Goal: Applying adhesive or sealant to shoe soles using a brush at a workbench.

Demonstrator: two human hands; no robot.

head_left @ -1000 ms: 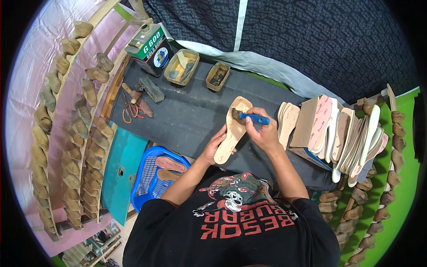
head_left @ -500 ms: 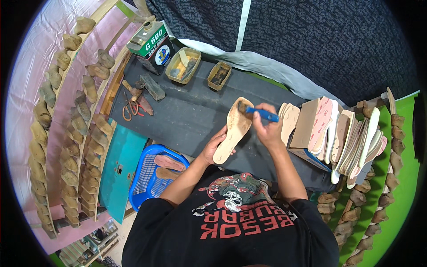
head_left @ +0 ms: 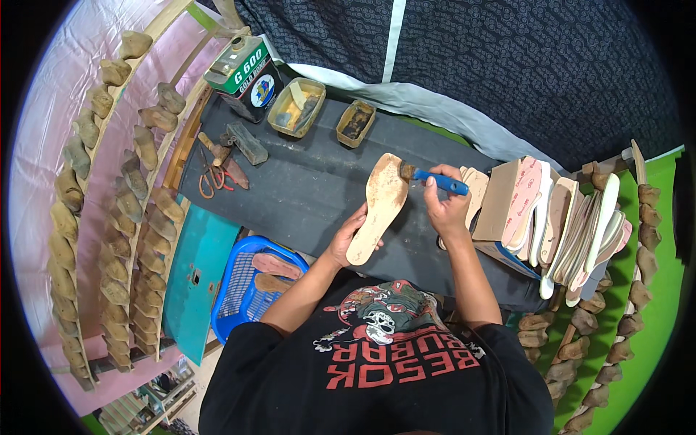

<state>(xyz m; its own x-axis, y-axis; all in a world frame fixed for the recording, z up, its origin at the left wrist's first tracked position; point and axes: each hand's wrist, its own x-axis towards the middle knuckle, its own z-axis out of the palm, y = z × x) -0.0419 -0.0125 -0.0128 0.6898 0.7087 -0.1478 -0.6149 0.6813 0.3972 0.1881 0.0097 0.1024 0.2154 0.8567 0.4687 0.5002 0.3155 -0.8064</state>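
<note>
A tan insole (head_left: 380, 206) with a brownish smeared upper part is held tilted over the dark table by my left hand (head_left: 349, 235), whose fingers wrap its left edge. My right hand (head_left: 448, 208) grips a paintbrush (head_left: 441, 181) by its blue handle. The brush's dark bristles sit at the right edge of the insole's wide end; whether they touch it I cannot tell. Beyond the insole stands a small tub (head_left: 356, 124) with dark, crusted insides.
A metal can (head_left: 246, 76) and a yellowish tub (head_left: 296, 109) stand at the far left, near scissors (head_left: 208, 176). Stacked insoles and a cardboard box (head_left: 499, 199) crowd the right side. A blue basket (head_left: 239, 283) sits lower left. Racks of shoe lasts (head_left: 132, 174) flank both sides.
My right hand has moved the brush rightward, from over the insole's wide end to its right edge. The insole has shifted slightly left and up in my left hand.
</note>
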